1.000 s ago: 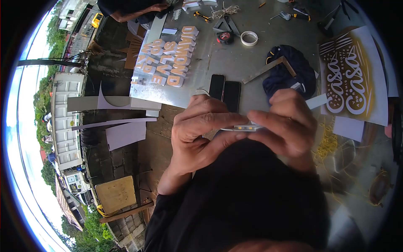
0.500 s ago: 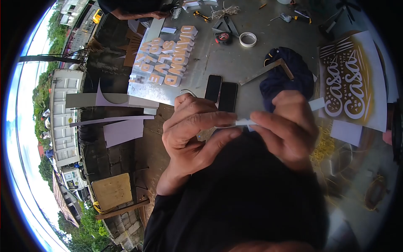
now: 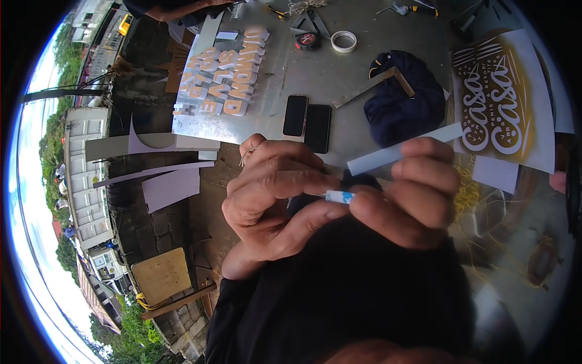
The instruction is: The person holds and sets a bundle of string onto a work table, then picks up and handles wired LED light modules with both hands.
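Note:
Between my two hands is a small LED module (image 3: 339, 196), its white and blue backing showing. My left hand (image 3: 282, 197) pinches its left end between thumb and fingers. A thin wire runs over the left fingers. My right hand (image 3: 412, 197) pinches the module's right end with its fingertips, its other fingers curled. A flat white strip (image 3: 388, 155) lies just above my right hand; whether the curled fingers touch it I cannot tell. Beyond my hands, two dark phones (image 3: 295, 115) rest side by side on the metal table (image 3: 273, 127).
Raised letters (image 3: 233, 82) stand at the table's upper left. A tape roll (image 3: 344, 42), tape measure (image 3: 307, 40), metal square (image 3: 370, 86) on dark cloth (image 3: 406, 109), and printed sign (image 3: 503, 103) lie around. Yellow cord (image 3: 465, 194) is at right. A co-worker's arm (image 3: 182, 10) reaches in, top left.
The module has been turned from its LED face to its white and blue backing. My right hand has tilted, and more of the white strip shows. The table view has shifted up and left.

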Demonstrator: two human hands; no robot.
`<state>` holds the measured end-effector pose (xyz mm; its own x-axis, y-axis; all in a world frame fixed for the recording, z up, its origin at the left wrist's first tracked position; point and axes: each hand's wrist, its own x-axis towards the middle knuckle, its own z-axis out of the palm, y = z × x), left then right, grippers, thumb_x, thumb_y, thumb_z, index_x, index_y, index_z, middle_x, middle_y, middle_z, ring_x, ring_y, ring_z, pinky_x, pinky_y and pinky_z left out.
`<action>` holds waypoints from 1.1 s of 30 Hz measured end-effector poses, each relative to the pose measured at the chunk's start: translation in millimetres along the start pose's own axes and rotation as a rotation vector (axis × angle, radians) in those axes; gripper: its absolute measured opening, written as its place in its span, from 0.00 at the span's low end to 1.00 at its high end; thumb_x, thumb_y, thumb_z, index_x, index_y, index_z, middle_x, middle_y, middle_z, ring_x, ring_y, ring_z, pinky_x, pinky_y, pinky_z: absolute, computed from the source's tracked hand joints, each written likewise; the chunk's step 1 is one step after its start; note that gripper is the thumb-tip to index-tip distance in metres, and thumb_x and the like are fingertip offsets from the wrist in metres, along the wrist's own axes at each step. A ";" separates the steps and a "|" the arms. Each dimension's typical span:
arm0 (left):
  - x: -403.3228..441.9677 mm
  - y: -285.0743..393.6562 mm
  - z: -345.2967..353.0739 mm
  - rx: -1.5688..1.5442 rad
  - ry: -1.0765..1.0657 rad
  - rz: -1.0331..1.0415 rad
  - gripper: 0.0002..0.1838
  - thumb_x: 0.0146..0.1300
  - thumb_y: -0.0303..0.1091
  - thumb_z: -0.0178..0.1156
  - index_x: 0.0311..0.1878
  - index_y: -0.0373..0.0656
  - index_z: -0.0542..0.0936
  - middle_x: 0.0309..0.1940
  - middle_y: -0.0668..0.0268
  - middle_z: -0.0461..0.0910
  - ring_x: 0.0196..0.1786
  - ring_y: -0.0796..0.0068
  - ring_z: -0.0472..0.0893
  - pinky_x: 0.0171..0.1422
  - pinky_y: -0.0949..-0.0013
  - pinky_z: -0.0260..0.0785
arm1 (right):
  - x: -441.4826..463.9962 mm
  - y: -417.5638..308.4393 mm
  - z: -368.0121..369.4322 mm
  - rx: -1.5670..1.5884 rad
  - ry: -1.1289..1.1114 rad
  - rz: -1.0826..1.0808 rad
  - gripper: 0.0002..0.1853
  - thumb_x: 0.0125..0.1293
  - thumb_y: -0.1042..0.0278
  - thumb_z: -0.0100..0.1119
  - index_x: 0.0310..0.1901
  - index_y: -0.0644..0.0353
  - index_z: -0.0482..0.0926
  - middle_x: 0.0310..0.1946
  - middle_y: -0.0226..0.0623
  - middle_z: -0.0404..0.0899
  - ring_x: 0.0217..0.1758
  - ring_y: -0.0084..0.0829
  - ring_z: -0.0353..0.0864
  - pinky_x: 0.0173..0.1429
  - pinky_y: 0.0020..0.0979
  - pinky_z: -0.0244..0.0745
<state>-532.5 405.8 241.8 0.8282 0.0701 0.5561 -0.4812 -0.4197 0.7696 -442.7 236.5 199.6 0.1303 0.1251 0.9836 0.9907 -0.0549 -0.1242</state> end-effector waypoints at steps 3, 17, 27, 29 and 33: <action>2.7 0.9 -2.5 0.006 -0.006 -0.034 0.14 0.52 0.34 0.82 0.39 0.43 0.88 0.31 0.68 0.88 0.41 0.69 0.85 0.51 0.65 0.61 | -0.1 0.1 0.4 0.029 -0.046 0.101 0.14 0.57 0.64 0.79 0.45 0.47 0.87 0.33 0.20 0.68 0.42 0.24 0.74 0.55 0.37 0.79; 1.6 -20.0 -14.6 0.540 0.029 0.015 0.14 0.55 0.24 0.73 0.46 0.45 0.89 0.44 0.68 0.88 0.50 0.67 0.84 0.58 0.64 0.65 | 6.2 10.3 -0.5 -0.015 -0.202 0.350 0.14 0.60 0.75 0.76 0.47 0.58 0.84 0.33 0.30 0.79 0.38 0.35 0.78 0.46 0.40 0.76; -9.1 -26.8 -11.2 0.954 -0.188 -0.051 0.18 0.61 0.29 0.69 0.55 0.49 0.88 0.39 0.71 0.87 0.48 0.70 0.82 0.68 0.58 0.58 | -7.9 17.5 2.1 0.041 -0.303 0.611 0.09 0.62 0.77 0.71 0.42 0.60 0.81 0.36 0.36 0.81 0.42 0.40 0.79 0.47 0.39 0.74; -11.0 -31.3 -11.4 0.821 -0.188 -0.140 0.16 0.62 0.29 0.70 0.54 0.49 0.89 0.37 0.69 0.86 0.46 0.69 0.83 0.66 0.60 0.61 | -14.5 20.1 3.3 0.044 -0.298 0.632 0.08 0.63 0.77 0.70 0.42 0.60 0.81 0.37 0.37 0.81 0.44 0.41 0.80 0.48 0.39 0.74; -14.8 -43.9 -17.5 0.418 -0.065 -0.233 0.12 0.60 0.28 0.75 0.48 0.45 0.91 0.32 0.65 0.86 0.41 0.68 0.84 0.56 0.64 0.70 | -31.8 27.0 -1.7 0.228 -0.251 0.822 0.05 0.66 0.76 0.67 0.41 0.63 0.79 0.38 0.40 0.82 0.43 0.41 0.82 0.51 0.38 0.75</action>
<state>-528.6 439.0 205.3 0.9230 0.1544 0.3524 -0.1348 -0.7280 0.6722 -420.1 229.4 165.2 0.7818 0.3477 0.5176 0.5603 -0.0275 -0.8278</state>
